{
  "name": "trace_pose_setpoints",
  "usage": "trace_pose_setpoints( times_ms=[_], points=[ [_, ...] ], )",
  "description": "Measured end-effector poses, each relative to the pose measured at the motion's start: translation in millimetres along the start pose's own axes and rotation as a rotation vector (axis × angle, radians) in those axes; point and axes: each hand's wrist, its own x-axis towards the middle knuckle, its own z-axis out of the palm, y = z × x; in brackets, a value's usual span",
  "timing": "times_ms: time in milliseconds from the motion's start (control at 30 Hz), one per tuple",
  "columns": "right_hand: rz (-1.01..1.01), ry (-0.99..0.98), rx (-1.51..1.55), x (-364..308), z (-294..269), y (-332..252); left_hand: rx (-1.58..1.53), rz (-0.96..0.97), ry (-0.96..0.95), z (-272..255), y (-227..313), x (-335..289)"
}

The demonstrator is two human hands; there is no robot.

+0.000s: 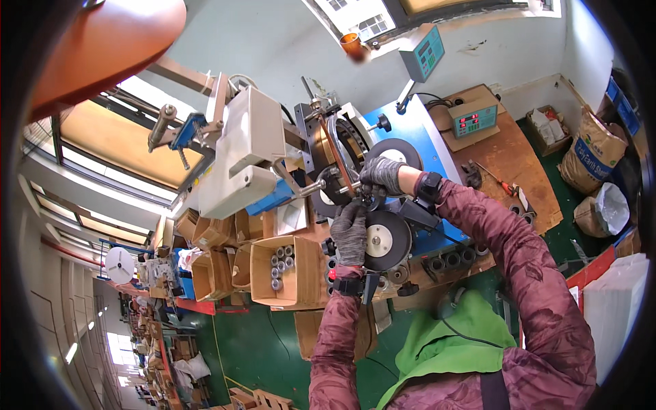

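Observation:
Both hands wear grey knit gloves and meet at the middle of a ring-shaped winding machine. My right hand reaches in over a black roller wheel, its fingers curled down at a small dark part between the hands. From the near side my left hand bends its fingers toward the same spot, beside another black wheel with a pale hub. The gloves hide most of what the fingers grip. A brown strap runs down the ring just beyond them.
A cardboard box holding several small metal rings stands left of my left hand. Dark ring cores line the bench's near edge. A control box with a red display sits back right, near a screwdriver. A beige machine head juts in from the left.

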Motion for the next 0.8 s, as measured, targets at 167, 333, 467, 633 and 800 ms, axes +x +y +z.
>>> trace_pose_setpoints(
  times_ms=[167, 333, 467, 633, 800],
  points=[
    [-0.523, 0.443, -0.607, 3.2, -1.0, 21.9, 0.025, 0.189, -0.131, -13.4, 12.7, -25.0],
    [-0.803, 0.677, -1.158, -7.9, 4.5, 23.5, 0.147, 0.086, -0.013, -19.8, 20.4, -66.0],
    [-0.75, 0.768, -1.296, 5.2, -5.6, 40.1, 0.048, 0.039, 0.061, 10.5, 57.3, -125.7],
    [-0.913, 0.81, -1.51, 11.7, 9.2, 38.2, -0.322, -0.197, -0.397, 106.2, 27.3, -229.0],
    [-0.852, 0.759, -1.499, 3.0, 4.2, 39.7, -1.513, -1.47, -0.161, 220.1, -49.6, -285.4]
  ],
)
